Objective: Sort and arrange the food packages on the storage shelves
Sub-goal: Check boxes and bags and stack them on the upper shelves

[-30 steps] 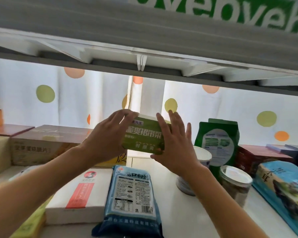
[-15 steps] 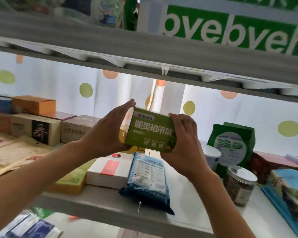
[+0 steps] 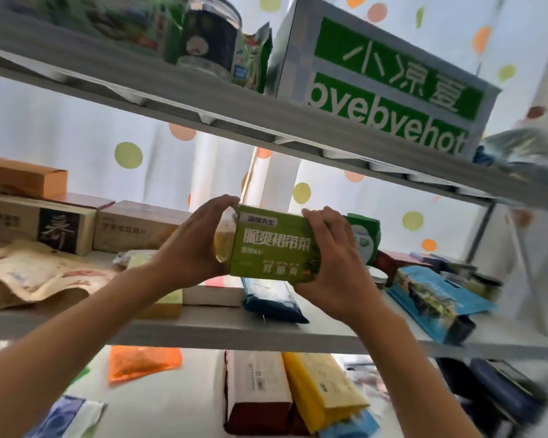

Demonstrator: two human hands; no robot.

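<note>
Hands meet on a green box (image 3: 272,245) lifted in front of the middle shelf (image 3: 222,335) of a grey storage rack, the box held clear of the shelf board and tilted slightly to one side. The left hand (image 3: 193,245) clasps the box's left end, fingers curled over its top edge and thumb tucked beneath; the right hand (image 3: 332,263) grips the right end the same way, fingers wrapped across the upper corner. Neither hand is slack (both are closed firmly round the carton, whose white lettering faces the camera).

Behind and below the box, a dark blue bag (image 3: 272,298) lies flat on the middle shelf beside a white carton (image 3: 212,294). Further left sit tan paper pouches (image 3: 35,276), a beige box with black calligraphy (image 3: 38,227) and an orange box (image 3: 26,177). To the right stand a green pouch (image 3: 366,238) and a light blue bag (image 3: 437,298) overhanging the shelf edge. On the upper shelf (image 3: 203,96) rest a clear jar (image 3: 211,36) and a large grey-and-green carton (image 3: 386,86). Lower down lie an orange packet (image 3: 143,361), a yellow package (image 3: 323,390) and a white and brown box (image 3: 257,390). Behind the rack hangs a white curtain (image 3: 76,131) with coloured dots.
</note>
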